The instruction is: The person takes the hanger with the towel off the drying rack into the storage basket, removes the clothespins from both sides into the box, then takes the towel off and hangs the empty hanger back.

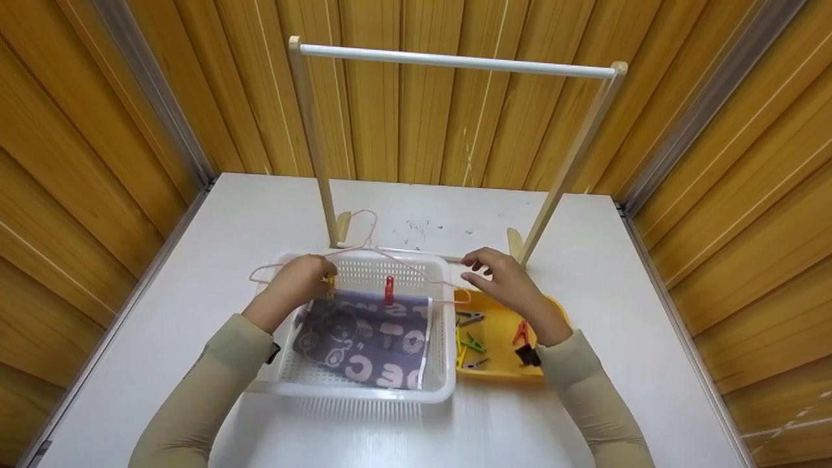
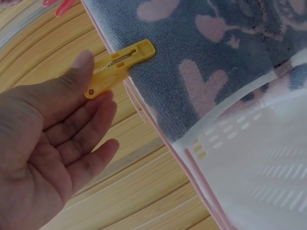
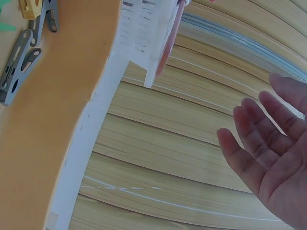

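My left hand (image 1: 300, 278) pinches a yellow clothespin (image 2: 122, 64) between thumb and fingers. Its jaws bite the top edge of a grey-and-pink patterned towel (image 1: 364, 344). That edge lies along the bottom bar of a pink wire hanger (image 1: 406, 263), whose hook points to the back. A red clothespin (image 1: 389, 290) grips the same edge further right. Under the towel is a white perforated basket (image 1: 448, 351). My right hand (image 1: 504, 276) is held in the air near the hanger's right end, its fingers loosely bent and holding nothing.
A yellow tray (image 1: 500, 372) with several loose clothespins, among them a green one (image 1: 474, 342), stands right of the basket. Behind rises a wooden rack with a white top rail (image 1: 455, 61). All stand on a white table (image 1: 624, 292) between wood-panelled walls.
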`<state>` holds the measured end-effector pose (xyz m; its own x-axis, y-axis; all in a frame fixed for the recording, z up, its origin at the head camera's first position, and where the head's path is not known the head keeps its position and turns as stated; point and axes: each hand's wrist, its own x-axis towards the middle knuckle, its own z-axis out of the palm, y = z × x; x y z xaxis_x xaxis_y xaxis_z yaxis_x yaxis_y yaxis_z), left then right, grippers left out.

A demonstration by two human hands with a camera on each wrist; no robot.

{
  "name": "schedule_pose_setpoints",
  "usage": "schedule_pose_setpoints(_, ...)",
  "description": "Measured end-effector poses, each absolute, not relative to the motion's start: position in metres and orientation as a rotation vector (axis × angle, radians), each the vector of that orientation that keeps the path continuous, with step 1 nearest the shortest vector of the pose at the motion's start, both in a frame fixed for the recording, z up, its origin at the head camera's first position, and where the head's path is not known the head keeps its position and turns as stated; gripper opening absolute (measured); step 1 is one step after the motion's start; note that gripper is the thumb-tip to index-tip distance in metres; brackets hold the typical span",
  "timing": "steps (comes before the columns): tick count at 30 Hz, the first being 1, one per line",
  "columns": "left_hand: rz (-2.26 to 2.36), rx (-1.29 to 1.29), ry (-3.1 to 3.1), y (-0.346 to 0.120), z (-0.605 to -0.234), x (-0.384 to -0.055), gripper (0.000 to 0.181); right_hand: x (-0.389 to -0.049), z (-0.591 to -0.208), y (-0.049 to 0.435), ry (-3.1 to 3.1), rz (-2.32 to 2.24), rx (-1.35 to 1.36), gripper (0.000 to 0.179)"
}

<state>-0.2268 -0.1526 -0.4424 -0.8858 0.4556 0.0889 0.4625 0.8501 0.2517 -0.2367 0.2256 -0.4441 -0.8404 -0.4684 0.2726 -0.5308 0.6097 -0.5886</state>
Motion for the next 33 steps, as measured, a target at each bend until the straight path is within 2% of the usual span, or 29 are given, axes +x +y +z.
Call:
schedule_pose_setpoints(13,-0.382,-0.718,-2.936,-0.148,-0.44,-0.223,0.022,-0.236,-0.446,0.228,-2.73,1.067,0.848,0.026)
schedule_pose_setpoints(33,-0.531,-0.763,-2.846,-0.153,-0.431,-0.217,0.006,-0.235,-0.451,0.228,-2.695,1.074,0.882,0.025)
